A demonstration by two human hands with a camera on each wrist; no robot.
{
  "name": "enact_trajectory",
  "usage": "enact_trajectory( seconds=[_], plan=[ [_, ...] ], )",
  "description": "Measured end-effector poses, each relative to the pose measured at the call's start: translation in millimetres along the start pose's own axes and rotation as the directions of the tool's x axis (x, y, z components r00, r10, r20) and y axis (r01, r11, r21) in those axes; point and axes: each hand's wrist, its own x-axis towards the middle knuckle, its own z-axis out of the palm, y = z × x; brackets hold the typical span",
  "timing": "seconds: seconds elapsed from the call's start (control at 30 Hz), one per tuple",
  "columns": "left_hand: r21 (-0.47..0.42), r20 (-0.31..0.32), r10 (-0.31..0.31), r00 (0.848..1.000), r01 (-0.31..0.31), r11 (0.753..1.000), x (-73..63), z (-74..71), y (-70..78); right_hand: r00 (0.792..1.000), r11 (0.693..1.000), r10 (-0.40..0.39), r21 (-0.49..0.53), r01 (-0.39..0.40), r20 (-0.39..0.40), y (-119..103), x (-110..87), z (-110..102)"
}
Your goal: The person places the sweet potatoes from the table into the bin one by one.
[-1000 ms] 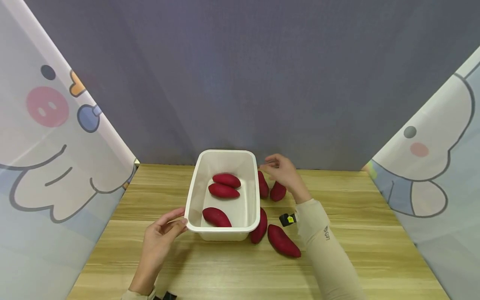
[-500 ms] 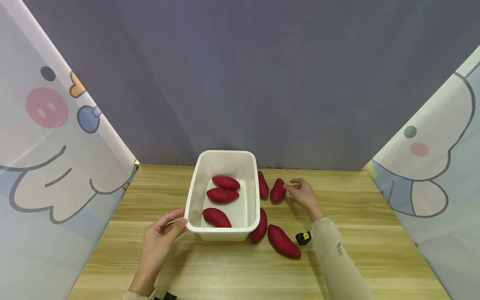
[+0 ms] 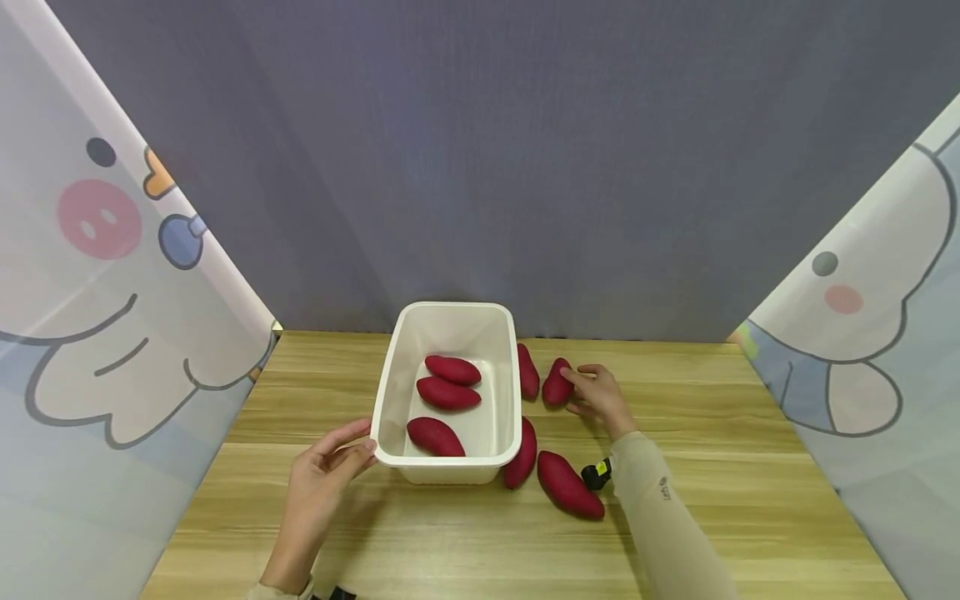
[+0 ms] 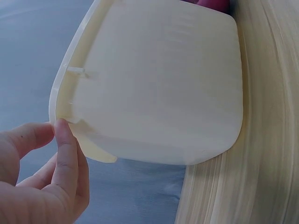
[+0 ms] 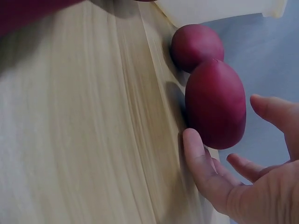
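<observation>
In the head view my left hand (image 3: 322, 483) pinches the near left corner of a white plastic bin (image 3: 381, 392); the left wrist view has thumb and fingertips at the rim (image 4: 55, 93). Three dark red sweet potatoes lie inside, two of them together (image 3: 448, 393) and one nearer (image 3: 435, 437). My right hand (image 3: 600, 397) is beside a sweet potato (image 3: 557, 383) right of the bin. The right wrist view shows its fingertips right at that sweet potato's (image 5: 216, 105) lower end, with the thumb (image 5: 268, 107) spread apart from its side.
More sweet potatoes lie right of the bin: one against its far side (image 3: 528, 372), one at its near corner (image 3: 522, 454) and one by the right sleeve (image 3: 568, 485). A grey curtain (image 3: 480, 167) stands behind the wooden table (image 3: 690, 467), with printed cloths at both sides.
My right hand has moved away from the bin's far right side, right and nearer, to the sweet potato. Inside the bin, the middle sweet potato has shifted slightly. My left hand stays at the rim.
</observation>
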Motion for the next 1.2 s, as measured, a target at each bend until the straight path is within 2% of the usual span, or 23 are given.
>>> enact_trajectory(
  seconds=[0.53, 0.8, 0.93, 1.2],
  plan=[
    [0.004, -0.002, -0.001, 1.000, 0.001, 1.000, -0.7, -0.3, -1.2, 1.000, 0.999, 0.011, 0.041, -0.010, -0.019, 5.1, 6.0, -0.7],
    [0.021, -0.007, -0.029, 1.000, 0.029, 0.999, -0.4, -0.7, -1.2, 1.000, 0.999, 0.017, 0.046, -0.016, -0.024, 4.4, 3.7, -3.0],
    [0.022, -0.008, -0.023, 1.000, 0.023, 0.999, 0.3, -0.6, -0.6, 1.000, 0.998, 0.019, 0.055, -0.018, -0.022, -0.9, -0.1, -3.8],
    [0.027, -0.011, -0.020, 1.000, 0.020, 0.999, 2.5, 0.3, 1.2, 0.999, 0.998, -0.039, 0.051, 0.038, 0.007, -21.0, -8.0, -3.9]
  ],
)
